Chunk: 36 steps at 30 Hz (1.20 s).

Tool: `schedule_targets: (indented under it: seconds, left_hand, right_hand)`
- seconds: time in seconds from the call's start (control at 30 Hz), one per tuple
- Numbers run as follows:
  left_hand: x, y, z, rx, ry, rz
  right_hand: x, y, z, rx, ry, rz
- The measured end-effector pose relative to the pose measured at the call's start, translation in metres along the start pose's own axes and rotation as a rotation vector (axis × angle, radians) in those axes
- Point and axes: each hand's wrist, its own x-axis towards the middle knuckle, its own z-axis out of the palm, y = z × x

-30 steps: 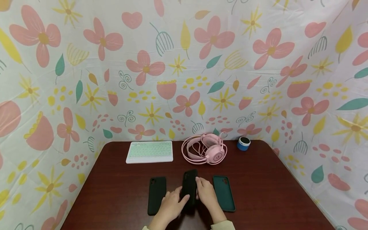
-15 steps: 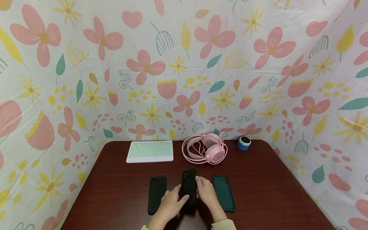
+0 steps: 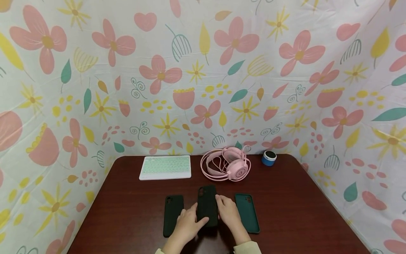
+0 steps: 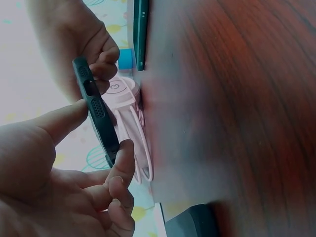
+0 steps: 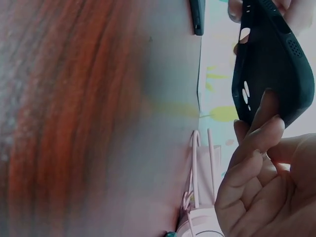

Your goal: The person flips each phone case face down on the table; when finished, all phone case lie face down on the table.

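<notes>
Centrally, near the table's front edge: a black phone case gripped from both sides. Left hand clamped on its left edge, thumb over the top and fingers curled beneath, likely to keep it steady. Right hand curled round the right edge, lifting the case clear of the wood, as the wrist views show. Flat on the table to either side: a black case left, a green case right, apparently waiting their turn. Farther back, out of the way: keyboard, pink headphones, small blue speaker.
</notes>
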Motion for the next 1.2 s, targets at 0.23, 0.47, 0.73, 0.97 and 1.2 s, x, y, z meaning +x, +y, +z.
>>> schedule_targets:
  seconds: [0.23,0.47,0.73,0.97,1.2]
  left_hand:
    - [-0.002,0.004,-0.001,0.004,0.001,-0.013]
    - [-0.003,0.006,0.000,0.013,-0.001,-0.013]
    - [0.000,0.004,-0.001,0.048,0.009,-0.020]
    - [0.001,0.000,0.001,0.075,0.020,-0.022]
    - [0.002,-0.002,0.004,0.105,0.024,-0.026]
  right_hand:
    - [0.000,0.003,0.002,-0.012,0.019,0.040]
    - [-0.001,0.005,0.005,-0.044,0.054,0.062]
    - [-0.002,0.006,0.008,-0.066,0.060,0.045]
    - [0.000,0.009,0.013,-0.195,0.073,0.027]
    - [0.000,0.008,0.013,-0.286,0.024,0.015]
